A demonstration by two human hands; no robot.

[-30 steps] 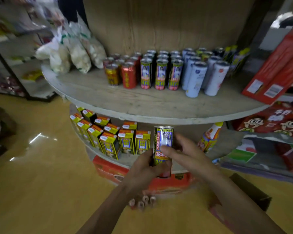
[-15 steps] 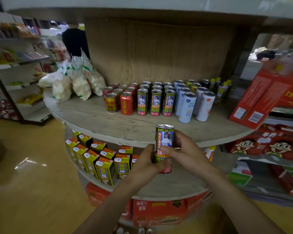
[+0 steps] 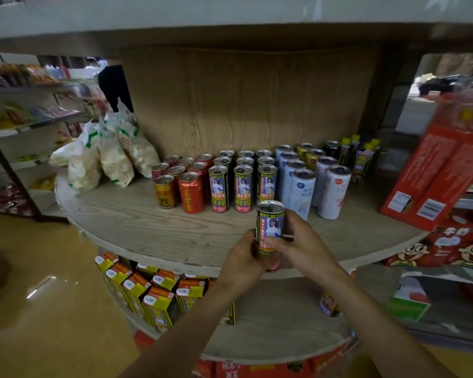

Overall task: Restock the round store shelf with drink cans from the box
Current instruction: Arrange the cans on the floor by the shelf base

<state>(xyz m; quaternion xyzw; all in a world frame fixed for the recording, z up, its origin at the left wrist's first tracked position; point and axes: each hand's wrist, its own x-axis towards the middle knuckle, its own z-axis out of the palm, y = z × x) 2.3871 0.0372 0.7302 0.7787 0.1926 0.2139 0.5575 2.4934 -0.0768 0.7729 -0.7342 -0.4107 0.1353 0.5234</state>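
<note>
The drink can point(image 3: 270, 227) with the yellow and green label and a small portrait stands upright between both hands, over the near part of the round shelf point(image 3: 148, 222) and not yet set down. The left hand point(image 3: 243, 257) wraps its lower part from the left. The right hand point(image 3: 301, 241) closes on it from the right, its fingers point(image 3: 291, 222) curled round the far side and the thumb laid across the label. Both grips look firm.

Just beyond it stand the matching cans point(image 3: 242, 188), three files running back toward the wooden core, and the held one sits in line with the right-hand file. I take this as the placing step: the can looks bound for the front of that file.

To the left of the block are red cans point(image 3: 191, 192), to the right pale blue cans point(image 3: 301, 192), and farther left a heap of snack bags point(image 3: 107, 154). On the tier below, yellow juice cartons point(image 3: 148, 293) line the rim, and red boxes point(image 3: 443, 170) lean at the far right.

As for progress, the matching block is already several cans deep, yet a broad band of bare wood runs along the near edge, so there is room for more. I cannot make out the supply box for certain, so how many cans remain is unknown.
</note>
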